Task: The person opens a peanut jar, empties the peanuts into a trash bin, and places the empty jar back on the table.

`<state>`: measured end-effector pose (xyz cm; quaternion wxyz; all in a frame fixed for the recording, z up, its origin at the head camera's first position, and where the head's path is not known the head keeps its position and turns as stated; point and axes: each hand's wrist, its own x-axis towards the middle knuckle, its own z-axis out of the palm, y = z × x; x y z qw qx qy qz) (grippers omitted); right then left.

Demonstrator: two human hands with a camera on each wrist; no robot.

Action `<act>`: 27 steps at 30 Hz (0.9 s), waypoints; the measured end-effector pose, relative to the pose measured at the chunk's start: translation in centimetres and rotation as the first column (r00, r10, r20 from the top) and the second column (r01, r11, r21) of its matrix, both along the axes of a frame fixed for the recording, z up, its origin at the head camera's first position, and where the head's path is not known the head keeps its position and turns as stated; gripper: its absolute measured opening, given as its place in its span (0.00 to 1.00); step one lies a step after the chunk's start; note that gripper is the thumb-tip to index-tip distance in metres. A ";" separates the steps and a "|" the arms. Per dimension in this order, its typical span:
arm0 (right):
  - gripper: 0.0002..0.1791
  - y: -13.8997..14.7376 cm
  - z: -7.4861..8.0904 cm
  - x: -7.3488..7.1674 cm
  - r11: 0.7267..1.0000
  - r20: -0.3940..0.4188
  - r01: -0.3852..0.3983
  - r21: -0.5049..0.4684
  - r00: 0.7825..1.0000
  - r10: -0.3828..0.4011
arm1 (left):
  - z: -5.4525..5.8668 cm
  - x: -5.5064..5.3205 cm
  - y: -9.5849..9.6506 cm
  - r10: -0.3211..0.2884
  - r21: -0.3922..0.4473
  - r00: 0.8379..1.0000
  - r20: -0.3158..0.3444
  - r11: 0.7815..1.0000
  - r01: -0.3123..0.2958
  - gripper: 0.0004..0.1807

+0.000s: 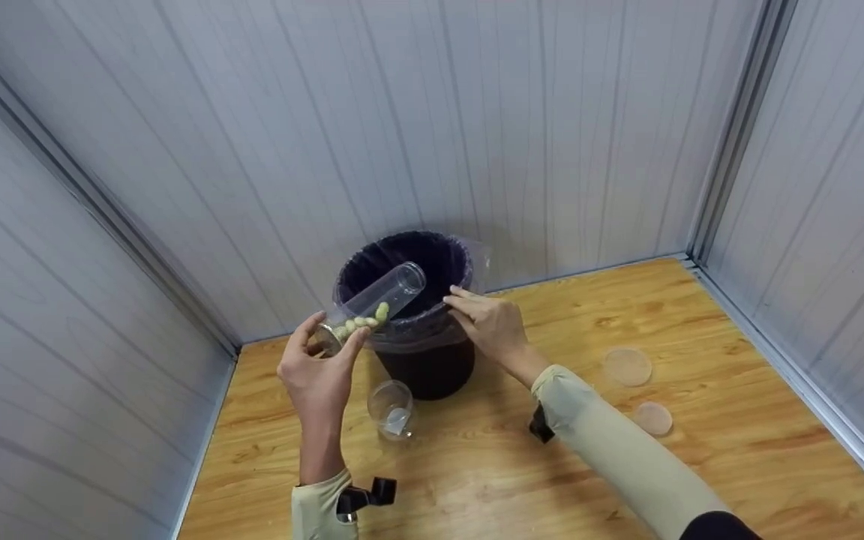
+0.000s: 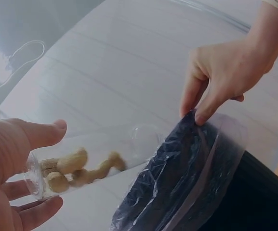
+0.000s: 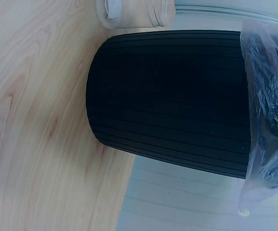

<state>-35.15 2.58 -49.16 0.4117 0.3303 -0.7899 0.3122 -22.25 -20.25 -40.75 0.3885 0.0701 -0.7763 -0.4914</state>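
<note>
My left hand (image 1: 318, 382) grips a clear plastic jar (image 1: 388, 295) round its base end. The jar tilts, its mouth over the opening of a black trash bin (image 1: 428, 367). Several peanuts in their shells (image 2: 73, 163) lie inside toward the base, along the lower side. A dark, thin plastic bag (image 2: 177, 166) lines the bin and folds over its rim. At the rim's right side my right hand (image 1: 493, 326) pinches the bag's edge between thumb and fingers, as the left wrist view shows. Only fingertips of that hand reach into the right wrist view.
A second clear jar (image 1: 389, 401) with a white label stands on the wooden surface (image 1: 492, 472), front left of the bin. Two round translucent lids (image 1: 628, 367) lie to the right, one nearer me. Pale panel walls (image 1: 589, 135) rise behind the bin and at both sides.
</note>
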 end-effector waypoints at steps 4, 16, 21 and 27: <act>0.12 0.0 -0.1 -0.1 1.000 -0.005 0.008 -0.002 1.000 -0.008 | 0.5 0.0 -0.3 0.001 -0.039 1.000 0.029 0.999 0.000 0.32; 0.12 -0.1 -0.3 -0.1 1.000 -0.010 -0.005 -0.024 1.000 0.005 | 1.2 -0.2 -0.7 0.024 -0.133 1.000 0.021 0.991 -0.021 0.32; 0.12 0.0 -0.3 0.0 1.000 -0.003 -0.004 -0.020 1.000 0.004 | 1.3 -0.2 -0.7 0.018 -0.135 0.999 0.028 0.991 -0.014 0.32; 0.11 0.1 -0.2 -0.1 1.000 0.002 0.001 -0.024 1.000 -0.001 | 1.2 -0.2 -0.6 0.005 -0.146 1.000 0.020 0.989 -0.002 0.32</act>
